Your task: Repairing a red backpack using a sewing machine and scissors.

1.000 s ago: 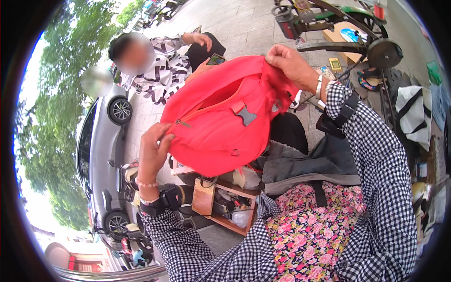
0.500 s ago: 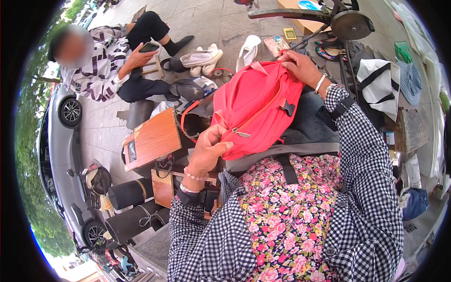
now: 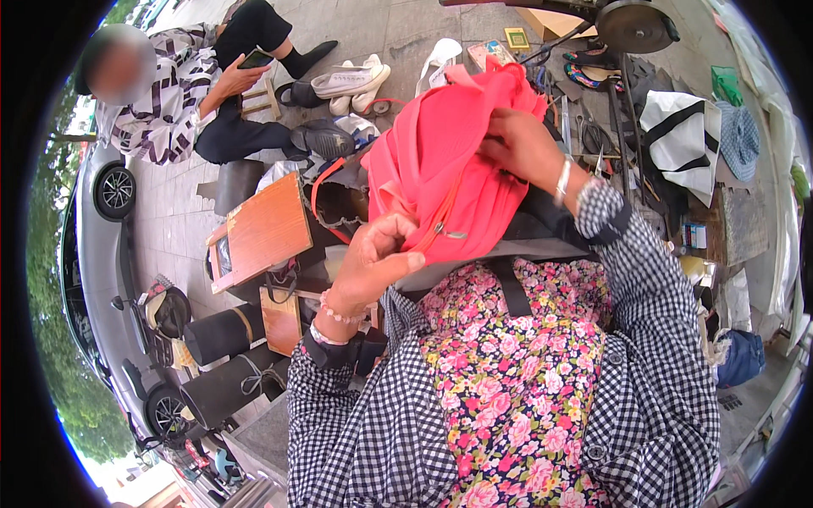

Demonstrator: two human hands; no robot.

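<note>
A coral-red backpack (image 3: pixel 423 161) with an orange-edged zipper lies across my lap, its fabric bunched and tilted. My left hand (image 3: pixel 373 258) pinches the near left edge of it between thumb and fingers, just beside the metal zipper pull (image 3: pixel 456 235). On the other side, my right hand (image 3: pixel 525 148) has its fingers curled against the bag's upper right part, the fingertips partly hidden by the folds. A red strap (image 3: pixel 318 190) loops out to the left.
At the upper left a seated person (image 3: pixel 161 102) holds a phone. White shoes (image 3: pixel 351 82) lie on the paving. A wooden box (image 3: pixel 264 233) and black rolls (image 3: pixel 224 333) stand at left, a white-and-black bag (image 3: pixel 680 140) at right. A dark wheel (image 3: pixel 637 27) is at the top.
My right hand has left the bag's far right corner and come nearer and lower on it. The backpack has folded up and shifted slightly left; my left hand keeps its grip.
</note>
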